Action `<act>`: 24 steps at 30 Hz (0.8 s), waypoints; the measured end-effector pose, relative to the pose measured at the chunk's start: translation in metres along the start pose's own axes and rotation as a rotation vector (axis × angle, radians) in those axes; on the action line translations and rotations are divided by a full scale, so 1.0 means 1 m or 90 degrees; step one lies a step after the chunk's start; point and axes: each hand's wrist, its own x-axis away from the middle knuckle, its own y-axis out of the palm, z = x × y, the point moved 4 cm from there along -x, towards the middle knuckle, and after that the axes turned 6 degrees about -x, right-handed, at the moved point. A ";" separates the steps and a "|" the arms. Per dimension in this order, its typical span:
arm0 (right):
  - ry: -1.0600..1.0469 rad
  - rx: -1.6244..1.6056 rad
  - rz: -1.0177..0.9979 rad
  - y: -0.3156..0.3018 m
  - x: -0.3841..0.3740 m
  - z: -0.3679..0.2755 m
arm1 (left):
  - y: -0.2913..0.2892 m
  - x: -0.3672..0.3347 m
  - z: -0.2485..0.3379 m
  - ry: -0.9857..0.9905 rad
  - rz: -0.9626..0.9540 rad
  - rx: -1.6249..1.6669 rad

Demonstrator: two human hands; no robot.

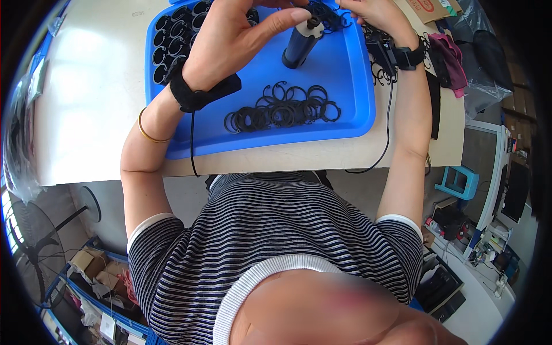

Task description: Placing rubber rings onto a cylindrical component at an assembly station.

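Note:
My left hand (233, 43) reaches over a blue tray (259, 144), its thumb stretched out beside the top of an upright dark cylinder (300, 46) with a pale upper end. The fingers look apart, though partly cut off by the upper edge. Beyond the cylinder, my right hand (382, 16) has its thumb and fingertips pinched together near a heap of black snap rings (330, 18). What they pinch, if anything, is too small to make out. A loose pile of larger black snap rings (282, 112) lies in the tray's near part.
Several short black tubes (167, 43) stand in rows at the tray's far left. More black rings (379, 72) lie on the table (86, 126) right of the tray. Black wrist straps with thin cables (388, 123) are on both my arms. A blue stool (457, 183) stands at right.

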 end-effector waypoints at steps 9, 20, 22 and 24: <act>-0.162 -0.356 0.014 -0.012 0.040 -0.051 | -0.007 -0.001 -0.002 -0.058 0.040 0.125; -0.180 -0.407 -0.039 0.012 0.075 -0.080 | -0.006 0.003 0.009 -0.117 -0.005 0.276; -0.184 -0.410 -0.047 0.014 0.077 -0.081 | -0.006 0.002 0.008 -0.074 -0.020 0.266; -0.208 -0.390 -0.042 0.015 0.078 -0.083 | -0.007 0.003 0.009 -0.102 -0.027 0.236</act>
